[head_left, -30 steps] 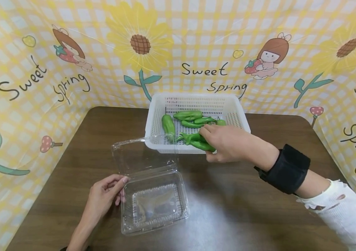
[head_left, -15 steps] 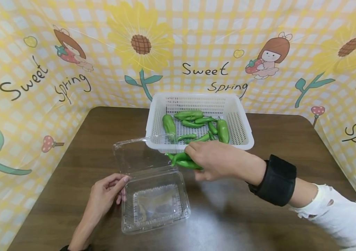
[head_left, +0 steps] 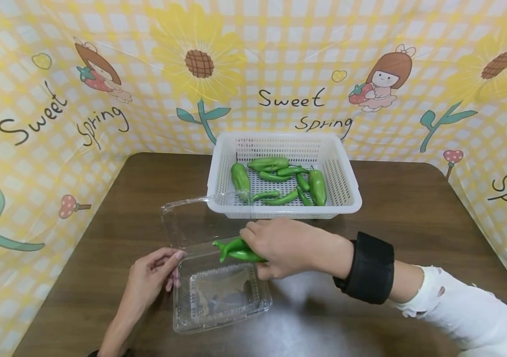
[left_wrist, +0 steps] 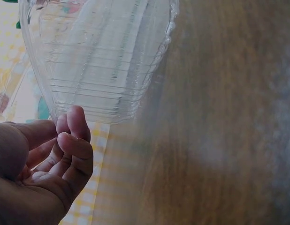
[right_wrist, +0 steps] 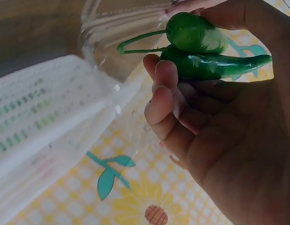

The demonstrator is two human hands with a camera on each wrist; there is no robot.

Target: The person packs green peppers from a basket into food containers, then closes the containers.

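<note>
The right hand point(head_left: 280, 248) holds two green peppers point(head_left: 240, 250) side by side, its thumb and fingers curled about them; in the head view their stems point to the left, over the far part of a clear plastic tray point(head_left: 218, 292), though how high above it they are is hard to tell. The right wrist view shows the pair lying against each other, one blunt and rounded, the other long and tapering to a point. The left hand point(head_left: 148, 277) pinches the left edge of the tray between thumb and fingertips, close to the hinge. The tray sits on a dark brown worktop point(head_left: 392, 208), and its attached clear lid point(head_left: 204, 220) stands raised and tilted back along the far side. The lid's upper edge overlaps, in the head view, the near left corner of a white perforated basket point(head_left: 336, 176) farther back on the worktop. In the basket lie thick peppers point(head_left: 318, 187) at the left, back and right, with several slender peppers point(head_left: 282, 199) scattered between them. A black band point(head_left: 367, 267) wraps the right wrist, below a frayed white sleeve point(head_left: 468, 307) with holes. A yellow checked cloth point(head_left: 280, 49) hangs around the worktop.
</note>
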